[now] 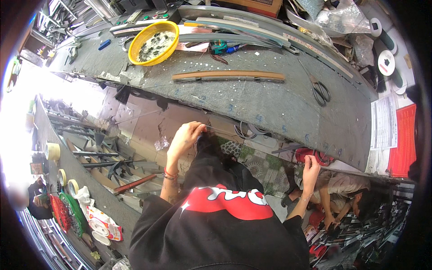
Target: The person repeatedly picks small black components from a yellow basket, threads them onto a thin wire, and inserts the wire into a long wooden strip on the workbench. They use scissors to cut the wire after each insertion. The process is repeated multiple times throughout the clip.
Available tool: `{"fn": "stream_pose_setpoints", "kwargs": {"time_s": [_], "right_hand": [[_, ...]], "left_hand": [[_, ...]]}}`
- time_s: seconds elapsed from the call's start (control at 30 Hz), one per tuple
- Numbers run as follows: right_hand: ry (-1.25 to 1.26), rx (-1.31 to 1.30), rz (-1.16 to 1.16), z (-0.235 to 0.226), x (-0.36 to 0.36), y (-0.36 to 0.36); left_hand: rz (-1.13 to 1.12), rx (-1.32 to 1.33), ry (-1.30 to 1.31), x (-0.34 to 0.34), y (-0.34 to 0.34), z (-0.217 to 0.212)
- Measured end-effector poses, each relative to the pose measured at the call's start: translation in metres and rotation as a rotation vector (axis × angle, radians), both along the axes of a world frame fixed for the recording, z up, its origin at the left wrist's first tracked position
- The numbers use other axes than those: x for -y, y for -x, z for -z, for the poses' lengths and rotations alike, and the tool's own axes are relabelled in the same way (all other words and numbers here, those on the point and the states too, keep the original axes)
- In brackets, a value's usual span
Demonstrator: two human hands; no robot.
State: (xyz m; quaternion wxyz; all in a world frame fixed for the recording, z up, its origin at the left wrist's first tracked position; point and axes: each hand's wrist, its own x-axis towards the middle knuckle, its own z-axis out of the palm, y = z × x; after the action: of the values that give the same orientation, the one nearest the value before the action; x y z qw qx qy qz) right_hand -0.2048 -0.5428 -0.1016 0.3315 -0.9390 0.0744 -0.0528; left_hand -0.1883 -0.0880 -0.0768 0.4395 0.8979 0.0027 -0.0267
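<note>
My left hand (188,137) is held in front of the bench, its fingers pinched together on a thin strand (217,130). The strand runs off to the right and gets too fine to follow. Lower and further right, my right hand (310,169) is pinched too, close to the bench's front edge; what its fingers hold is too small to make out. On the grey workbench (270,101) beyond my hands lies a long brown-topped strip (229,75). Black-handled scissors (320,92) rest to its right.
A yellow basket (132,52) of small dark and pale pieces stands at the back left. Long profiles (238,31) lie along the bench's rear. Another person (337,193) crouches at lower right beside piled strips. Tape rolls (52,151) and offcuts (103,164) fill the left side.
</note>
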Motion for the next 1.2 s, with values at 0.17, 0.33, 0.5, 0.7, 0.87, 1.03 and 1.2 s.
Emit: {"fn": "stream_pose_setpoints", "kwargs": {"time_s": [0.17, 0.33, 0.5, 0.7, 0.87, 1.03, 1.2], "right_hand": [[0.009, -0.105, 0.011, 0.054, 0.017, 0.012], [0.121, -0.152, 0.062, 0.151, 0.076, 0.052], [0.439, -0.787, 0.045, 0.202, 0.129, 0.081], [-0.280, -0.336, -0.309, 0.154, -0.017, -0.012], [-0.510, -0.289, -0.698, 0.108, -0.170, -0.067], [-0.265, -0.312, -0.894, 0.083, -0.224, -0.072], [-0.337, -0.494, -0.911, 0.089, -0.231, -0.065]], "left_hand": [[0.064, -0.290, -0.225, -0.018, 0.011, 0.011], [-0.029, -0.302, -0.326, -0.045, 0.026, 0.027], [-0.093, -0.291, -0.449, -0.063, 0.025, 0.002], [0.346, -0.009, 0.099, 0.047, 0.007, -0.030], [0.595, 0.064, -0.355, 0.094, -0.016, -0.019], [0.024, 0.468, -0.684, 0.033, -0.132, 0.011], [0.090, 0.384, -0.727, -0.005, -0.183, 0.031]]}}
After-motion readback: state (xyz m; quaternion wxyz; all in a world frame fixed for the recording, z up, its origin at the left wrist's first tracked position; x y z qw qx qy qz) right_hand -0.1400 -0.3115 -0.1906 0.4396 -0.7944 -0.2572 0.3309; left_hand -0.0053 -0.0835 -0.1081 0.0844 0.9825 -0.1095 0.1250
